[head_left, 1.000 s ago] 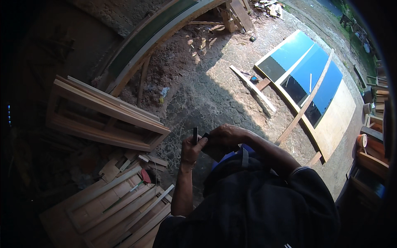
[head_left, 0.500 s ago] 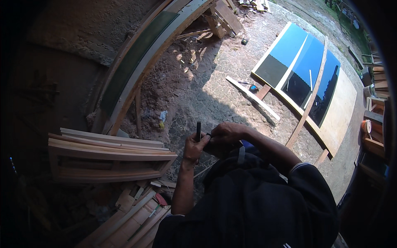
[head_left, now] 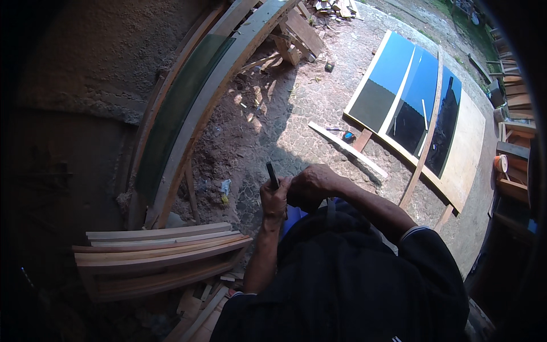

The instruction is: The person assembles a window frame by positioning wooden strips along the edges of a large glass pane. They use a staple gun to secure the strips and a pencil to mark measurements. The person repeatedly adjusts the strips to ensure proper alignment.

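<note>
In front of my body, my left hand (head_left: 274,200) is closed around a slim black stick-like object (head_left: 272,175), whose upper end sticks up past the thumb. Its exact kind does not show. Close against it, my right hand (head_left: 312,185) has its fingers curled together, and whatever they pinch is hidden behind the hand. A patch of blue fabric (head_left: 293,218) shows just below both hands.
Stacked wooden frames (head_left: 165,256) stand at my left, below a long timber piece with a dark green panel (head_left: 182,119). At right lies a wood-framed glass panel (head_left: 370,105) with a loose plank (head_left: 415,179) across it. A pale wooden strip (head_left: 347,149) rests on the ground.
The black object now tilts, its top leaning left. My hands have drawn closer together, and more blue fabric shows beneath them. The whole view has shifted slightly.
</note>
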### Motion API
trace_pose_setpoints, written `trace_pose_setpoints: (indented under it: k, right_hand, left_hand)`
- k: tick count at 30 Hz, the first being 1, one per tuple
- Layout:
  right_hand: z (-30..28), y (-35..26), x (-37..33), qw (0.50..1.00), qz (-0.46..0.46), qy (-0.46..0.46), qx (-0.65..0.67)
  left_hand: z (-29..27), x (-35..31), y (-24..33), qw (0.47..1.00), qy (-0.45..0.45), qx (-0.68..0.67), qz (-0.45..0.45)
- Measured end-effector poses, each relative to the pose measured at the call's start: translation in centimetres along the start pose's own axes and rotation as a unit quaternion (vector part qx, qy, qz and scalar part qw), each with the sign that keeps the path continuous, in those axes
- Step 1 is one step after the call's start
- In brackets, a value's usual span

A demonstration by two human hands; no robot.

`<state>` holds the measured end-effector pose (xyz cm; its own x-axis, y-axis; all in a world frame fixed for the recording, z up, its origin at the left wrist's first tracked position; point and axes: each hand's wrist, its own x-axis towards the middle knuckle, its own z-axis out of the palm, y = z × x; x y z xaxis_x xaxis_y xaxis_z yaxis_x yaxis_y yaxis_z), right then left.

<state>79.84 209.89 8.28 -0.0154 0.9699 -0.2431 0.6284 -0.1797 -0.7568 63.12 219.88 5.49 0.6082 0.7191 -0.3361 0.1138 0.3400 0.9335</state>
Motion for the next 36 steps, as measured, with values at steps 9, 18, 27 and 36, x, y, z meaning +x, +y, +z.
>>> trace_pose_setpoints:
  k: [9,18,27,36]
  right_hand:
    - [-3.1,-1.5,8.8,0.984,0.066,0.049,0.158]
    - [-4.6,-5.4,12.6,0.983,0.121,0.124,-0.067]
    - [-7.6,0.0,15.6,0.981,0.121,0.139,0.062]
    - [-14.9,4.6,19.3,0.997,0.038,0.061,0.021]
  left_hand:
    - [-5.2,10.6,5.0,0.991,-0.059,-0.082,-0.084]
    - [-7.0,17.8,5.8,0.995,-0.041,-0.074,-0.053]
    - [-7.9,20.8,7.7,0.983,-0.175,0.037,-0.038]
    - [-5.2,26.9,11.2,0.92,-0.302,0.245,0.051]
